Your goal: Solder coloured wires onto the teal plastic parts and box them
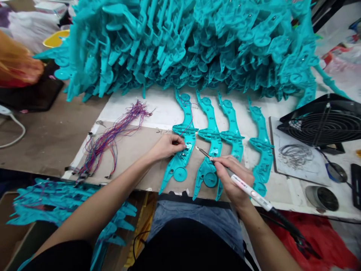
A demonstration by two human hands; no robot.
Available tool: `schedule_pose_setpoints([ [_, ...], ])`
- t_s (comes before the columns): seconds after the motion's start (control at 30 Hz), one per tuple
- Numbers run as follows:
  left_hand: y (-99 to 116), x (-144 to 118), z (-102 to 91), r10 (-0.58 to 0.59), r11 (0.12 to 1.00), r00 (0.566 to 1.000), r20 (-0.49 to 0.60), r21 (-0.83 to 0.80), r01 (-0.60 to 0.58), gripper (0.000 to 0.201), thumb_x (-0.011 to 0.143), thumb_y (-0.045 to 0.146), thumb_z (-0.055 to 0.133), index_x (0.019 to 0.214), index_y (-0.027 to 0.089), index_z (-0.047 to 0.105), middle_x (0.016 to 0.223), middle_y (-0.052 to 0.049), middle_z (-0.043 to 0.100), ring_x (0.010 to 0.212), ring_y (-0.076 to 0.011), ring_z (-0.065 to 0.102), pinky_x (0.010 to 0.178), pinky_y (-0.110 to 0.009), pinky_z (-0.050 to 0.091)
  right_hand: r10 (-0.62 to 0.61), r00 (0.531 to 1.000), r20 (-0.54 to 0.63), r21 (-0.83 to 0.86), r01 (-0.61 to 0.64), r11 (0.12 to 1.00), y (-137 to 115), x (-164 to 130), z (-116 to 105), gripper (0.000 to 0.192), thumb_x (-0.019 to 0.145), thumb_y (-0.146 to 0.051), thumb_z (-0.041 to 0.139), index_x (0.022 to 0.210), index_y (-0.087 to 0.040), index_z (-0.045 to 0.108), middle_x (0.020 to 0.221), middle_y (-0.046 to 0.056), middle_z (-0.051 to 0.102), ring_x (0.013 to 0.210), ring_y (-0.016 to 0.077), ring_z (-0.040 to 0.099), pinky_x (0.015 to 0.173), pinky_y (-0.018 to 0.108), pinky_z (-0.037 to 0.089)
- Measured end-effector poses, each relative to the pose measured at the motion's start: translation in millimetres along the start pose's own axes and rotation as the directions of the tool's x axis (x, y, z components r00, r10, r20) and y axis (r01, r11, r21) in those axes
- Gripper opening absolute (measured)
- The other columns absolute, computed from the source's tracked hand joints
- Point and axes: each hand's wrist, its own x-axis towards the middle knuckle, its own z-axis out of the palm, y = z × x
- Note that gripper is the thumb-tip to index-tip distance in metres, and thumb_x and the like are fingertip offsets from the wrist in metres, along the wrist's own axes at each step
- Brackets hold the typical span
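Observation:
My right hand (pixel 235 177) grips a soldering iron (pixel 249 190) by its white handle like a pen. The iron's metal tip points left, just right of the leftmost teal plastic part (pixel 180 162) in a row of several on the table. Over that part, my left hand (pixel 169 146) has its fingertips pinched together at the middle section. A thin red and purple wire (pixel 192 113) runs down the part to these fingers, whose exact grip is partly hidden. Right of it lie a second teal part (pixel 208 141) and more like it.
A large heap of teal parts (pixel 183 45) fills the back. Left lies a wire bundle (pixel 104 146). On the right stand a black fan (pixel 324 120), a board (pixel 282 165) with coiled solder-like wire (pixel 297 155) and a round tin (pixel 321 198). More teal parts (pixel 56 203) lie below the table's left edge.

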Motion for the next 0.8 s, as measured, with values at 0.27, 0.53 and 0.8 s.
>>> schedule_pose_setpoints([
  [0.27,-5.4,4.7,-4.6,0.060,0.992,0.994,0.089,0.105,-0.069,0.014,0.070,0.026,0.065,0.065,0.013,0.062,0.063,0.001,0.056,0.059,-0.0087,0.048,0.055,-0.021,0.039,-0.065,0.998,0.029,0.018,0.064,0.998,2.1,-3.7,21.0,0.016,0.083,-0.013,0.062,0.094,-0.020,0.071,0.081,0.004,0.071,0.076,0.0160,0.067,0.072,0.031,0.055],
  [0.53,-3.1,5.8,-3.8,0.036,0.993,0.994,0.100,0.112,-0.047,0.019,0.069,0.032,0.063,0.062,0.014,0.060,0.060,0.001,0.054,0.058,-0.0090,0.045,0.055,-0.022,0.036,-0.040,0.998,0.051,0.028,0.039,0.999,8.7,-8.0,25.7,0.019,0.085,-0.017,0.061,0.099,-0.024,0.072,0.084,0.004,0.072,0.079,0.0173,0.067,0.073,0.033,0.056],
  [0.8,-0.9,6.2,-4.1,0.026,0.991,0.995,0.098,0.129,-0.039,0.018,0.068,0.029,0.062,0.062,0.013,0.060,0.059,0.002,0.052,0.056,-0.0083,0.043,0.054,-0.021,0.035,-0.058,0.996,0.074,0.021,0.056,0.998,11.2,-8.5,28.3,0.020,0.085,-0.017,0.061,0.101,-0.024,0.071,0.081,0.004,0.070,0.079,0.0173,0.066,0.073,0.034,0.055],
])
